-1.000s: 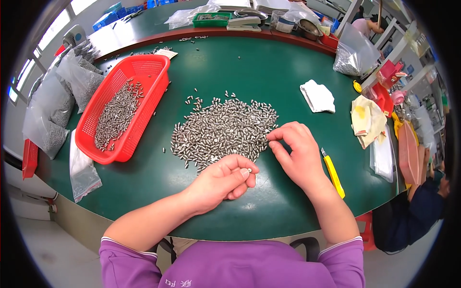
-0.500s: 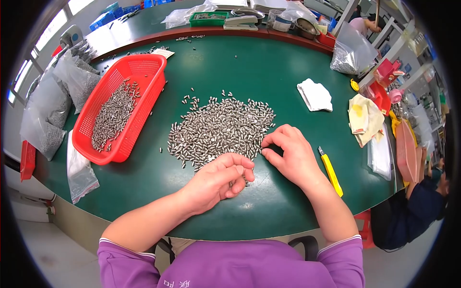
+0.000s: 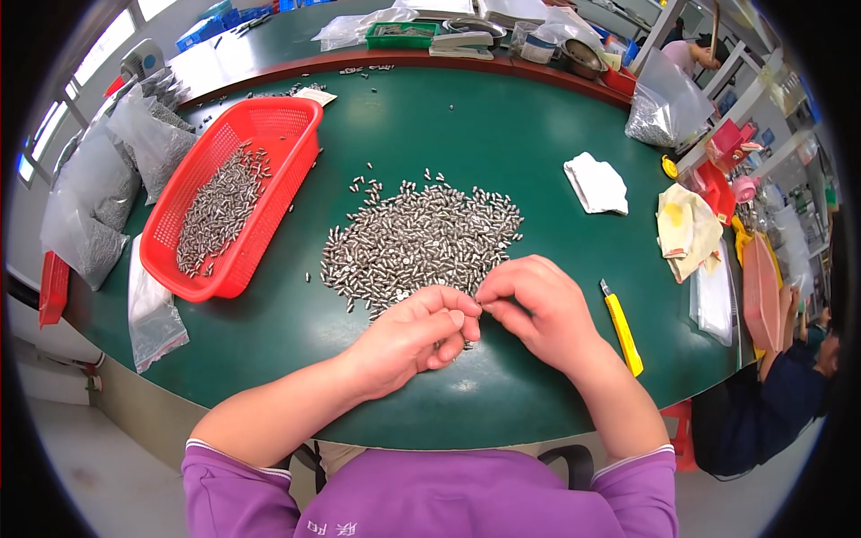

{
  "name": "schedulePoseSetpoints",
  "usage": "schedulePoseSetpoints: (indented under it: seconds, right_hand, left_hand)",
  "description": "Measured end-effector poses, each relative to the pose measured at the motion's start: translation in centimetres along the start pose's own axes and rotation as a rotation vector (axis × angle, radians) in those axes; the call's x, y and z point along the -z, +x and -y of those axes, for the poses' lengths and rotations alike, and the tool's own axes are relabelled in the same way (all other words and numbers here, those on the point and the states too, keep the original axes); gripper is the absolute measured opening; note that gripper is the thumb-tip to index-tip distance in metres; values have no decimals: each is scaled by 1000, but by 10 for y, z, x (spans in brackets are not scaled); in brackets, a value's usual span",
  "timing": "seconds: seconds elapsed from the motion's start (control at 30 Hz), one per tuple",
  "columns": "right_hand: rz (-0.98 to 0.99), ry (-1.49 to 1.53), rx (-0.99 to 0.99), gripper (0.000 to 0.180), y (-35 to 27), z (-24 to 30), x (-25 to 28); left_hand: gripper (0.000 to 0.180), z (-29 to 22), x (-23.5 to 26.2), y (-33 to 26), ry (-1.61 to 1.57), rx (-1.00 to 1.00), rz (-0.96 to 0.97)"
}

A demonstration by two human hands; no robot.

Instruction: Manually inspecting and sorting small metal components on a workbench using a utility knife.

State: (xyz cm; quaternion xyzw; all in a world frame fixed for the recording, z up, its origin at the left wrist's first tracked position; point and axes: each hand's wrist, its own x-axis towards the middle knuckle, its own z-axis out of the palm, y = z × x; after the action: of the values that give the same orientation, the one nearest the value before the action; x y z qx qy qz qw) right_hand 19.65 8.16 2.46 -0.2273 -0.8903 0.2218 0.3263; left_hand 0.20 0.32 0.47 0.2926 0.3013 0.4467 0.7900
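A broad pile of small, bullet-shaped metal pieces [image 3: 417, 238] lies on the green table [image 3: 502, 134] in front of me. At the pile's near edge, my left hand [image 3: 414, 336] is curled, its thumb pressed toward the fingers. My right hand [image 3: 543, 309] is pinched at its thumb and forefinger, and its tips meet those of my left hand. Whatever sits between the fingertips is too small to make out. A few metal pieces show just below the left fingers.
At the left stands a red perforated basket [image 3: 309, 134] partly filled with like pieces, beside full plastic bags [image 3: 85, 211]. To the right are a yellow utility knife [image 3: 621, 327], a white folded cloth [image 3: 596, 184] and a stained cloth [image 3: 688, 229]. A raised shelf edge borders the back.
My right hand has moved left from the pile's right edge, and its fingertips now meet my left hand. The left fingers have drawn closer together. The whole view has shifted slightly.
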Motion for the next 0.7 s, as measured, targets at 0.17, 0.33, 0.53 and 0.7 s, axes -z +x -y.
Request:
schedulePoseSetpoints:
  seconds: [0.17, 0.33, 0.53, 0.7]
  right_hand:
    - [-17, 118, 11, 27, 2, 10, -3]
    - [-44, 169, 15, 35, -1, 8, -7]
    - [-36, 207, 26, 40, -2, 7, -7]
    - [-45, 330, -16, 43, -3, 8, -8]
  left_hand:
    - [16, 1, -1, 0, 21, 1, -38]
    - [17, 1, 0, 2, 32, 25, -56]
    - [18, 2, 1, 2, 41, 31, -30]
    - [17, 3, 1, 1, 65, 2, -39]
